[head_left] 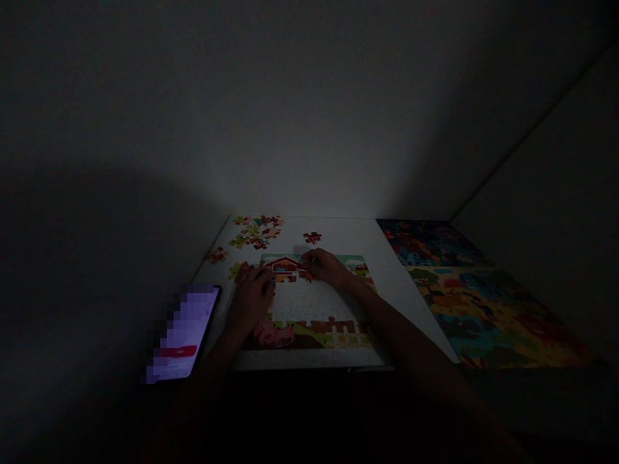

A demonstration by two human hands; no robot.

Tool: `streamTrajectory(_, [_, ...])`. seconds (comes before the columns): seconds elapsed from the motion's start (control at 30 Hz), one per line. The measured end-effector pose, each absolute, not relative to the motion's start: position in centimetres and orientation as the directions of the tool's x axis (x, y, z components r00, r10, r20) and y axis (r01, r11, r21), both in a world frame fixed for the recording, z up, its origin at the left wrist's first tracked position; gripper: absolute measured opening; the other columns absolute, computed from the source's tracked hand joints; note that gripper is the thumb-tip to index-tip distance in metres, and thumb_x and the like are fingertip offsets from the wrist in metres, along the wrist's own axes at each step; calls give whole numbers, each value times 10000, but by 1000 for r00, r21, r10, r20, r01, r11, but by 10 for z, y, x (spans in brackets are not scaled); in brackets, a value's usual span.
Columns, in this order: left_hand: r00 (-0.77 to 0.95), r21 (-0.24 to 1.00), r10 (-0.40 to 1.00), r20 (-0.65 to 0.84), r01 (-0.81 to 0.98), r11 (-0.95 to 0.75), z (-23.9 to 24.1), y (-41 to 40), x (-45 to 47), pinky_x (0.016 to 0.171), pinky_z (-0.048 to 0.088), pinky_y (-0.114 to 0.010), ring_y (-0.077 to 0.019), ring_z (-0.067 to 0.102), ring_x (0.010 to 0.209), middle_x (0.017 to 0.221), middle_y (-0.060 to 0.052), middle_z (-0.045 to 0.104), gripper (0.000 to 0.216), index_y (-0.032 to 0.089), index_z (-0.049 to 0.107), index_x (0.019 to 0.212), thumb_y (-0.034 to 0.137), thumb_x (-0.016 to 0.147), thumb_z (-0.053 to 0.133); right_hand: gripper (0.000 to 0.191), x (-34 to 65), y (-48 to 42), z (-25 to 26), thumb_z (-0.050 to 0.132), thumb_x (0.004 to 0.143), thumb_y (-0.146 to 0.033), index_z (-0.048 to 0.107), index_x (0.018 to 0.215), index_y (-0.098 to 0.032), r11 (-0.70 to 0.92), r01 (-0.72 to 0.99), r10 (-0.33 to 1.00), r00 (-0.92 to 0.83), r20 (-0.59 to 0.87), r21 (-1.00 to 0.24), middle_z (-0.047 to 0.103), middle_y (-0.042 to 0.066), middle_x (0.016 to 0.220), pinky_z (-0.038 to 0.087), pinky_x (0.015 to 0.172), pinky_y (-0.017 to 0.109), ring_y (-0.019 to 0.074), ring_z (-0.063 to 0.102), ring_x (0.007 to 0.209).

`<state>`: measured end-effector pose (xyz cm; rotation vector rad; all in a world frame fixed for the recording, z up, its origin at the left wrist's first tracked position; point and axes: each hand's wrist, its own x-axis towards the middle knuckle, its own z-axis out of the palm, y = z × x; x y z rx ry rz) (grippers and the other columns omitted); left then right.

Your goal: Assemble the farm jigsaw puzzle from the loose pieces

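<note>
A partly assembled jigsaw puzzle lies on a white board, with a red barn [284,265] in its upper left and a bottom strip [309,335] showing a pink pig and a white fence. My left hand [252,293] rests on the puzzle's left side, fingers bent over the edge beside the barn and thumb apart. At the barn's right side, the fingers of my right hand [325,264] are pinched together on a jigsaw piece [306,275], partly hidden by them. Dim light blurs the finger details. Bare board shows through the puzzle's middle.
Loose jigsaw pieces [256,231] are heaped at the back left, and a small red cluster [312,238] lies behind my right hand. A lit phone [186,335] stands at the left edge. Two picture sheets, one dark [435,241] and one with animals [488,316], lie at right. Walls enclose the back and right.
</note>
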<state>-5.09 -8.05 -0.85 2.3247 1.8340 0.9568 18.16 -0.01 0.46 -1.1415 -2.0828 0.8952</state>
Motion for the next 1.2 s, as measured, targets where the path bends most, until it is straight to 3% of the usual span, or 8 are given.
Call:
streamTrajectory(0.17, [126, 371, 887, 444, 875, -310, -9, -80, -51, 1189, 248, -531, -238, 568, 1167, 1175, -60, 659, 269, 243, 695, 1022, 224, 868, 475, 415, 183, -1, 6, 749, 734, -295, 660, 1113, -152, 540, 527, 806, -547, 224, -656, 616, 105, 1068, 442, 890, 368, 234, 555, 1001])
streamTrajectory(0.33, [128, 377, 885, 448, 870, -317, -7, -80, -51, 1183, 265, -530, -245, 578, 1150, 1164, -63, 667, 274, 238, 703, 1011, 211, 857, 478, 443, 186, -5, 12, 744, 729, -251, 651, 1145, -132, 621, 505, 737, -636, 229, -600, 613, 109, 1064, 423, 911, 371, 243, 535, 1010])
streamTrajectory(0.63, [124, 380, 894, 430, 874, -304, -6, -81, -50, 1190, 244, -533, -244, 575, 1158, 1175, -68, 662, 277, 235, 705, 1028, 230, 871, 478, 314, 181, -8, 16, 701, 763, -227, 669, 1065, -149, 624, 542, 746, -626, 225, -562, 628, 85, 975, 409, 842, 334, 215, 534, 923])
streamTrajectory(1.2, [122, 375, 900, 418, 880, -293, -8, -80, -50, 1199, 230, -502, -240, 564, 1171, 1189, -67, 652, 284, 234, 703, 1048, 225, 871, 481, 250, 174, -11, 16, 690, 817, -279, 688, 1021, -134, 682, 579, 712, -663, 229, -447, 656, 84, 920, 370, 793, 307, 201, 549, 868])
